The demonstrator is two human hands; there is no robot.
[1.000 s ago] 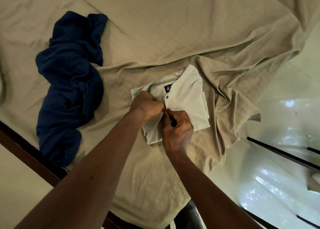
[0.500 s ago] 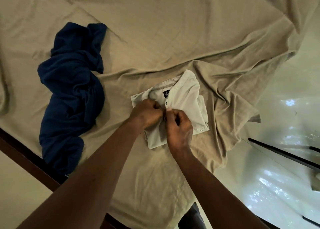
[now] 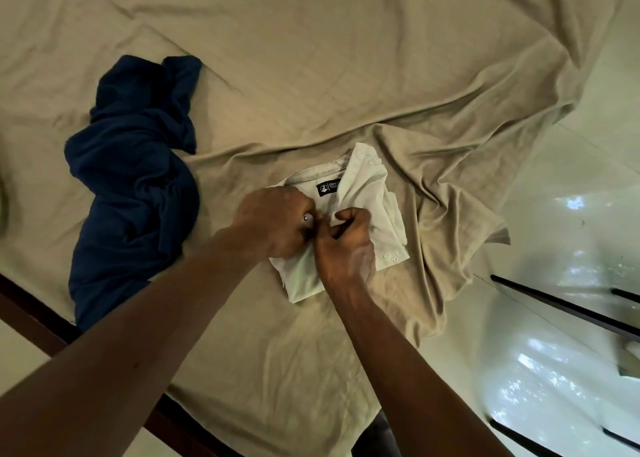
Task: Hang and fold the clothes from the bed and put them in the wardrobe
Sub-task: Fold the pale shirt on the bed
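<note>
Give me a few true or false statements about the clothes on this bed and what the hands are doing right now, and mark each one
1. Both hands, the left hand and the right hand, are closed on the pale folded shirt. True.
2. The dark blue garment is neatly folded. False: it lies crumpled in a heap.
3. The blue garment lies to the left of the pale shirt, apart from it. True.
4. The pale shirt is on a hanger. False: it rests folded on the beige bedsheet.
5. A dark label shows inside the shirt's collar. True.
</note>
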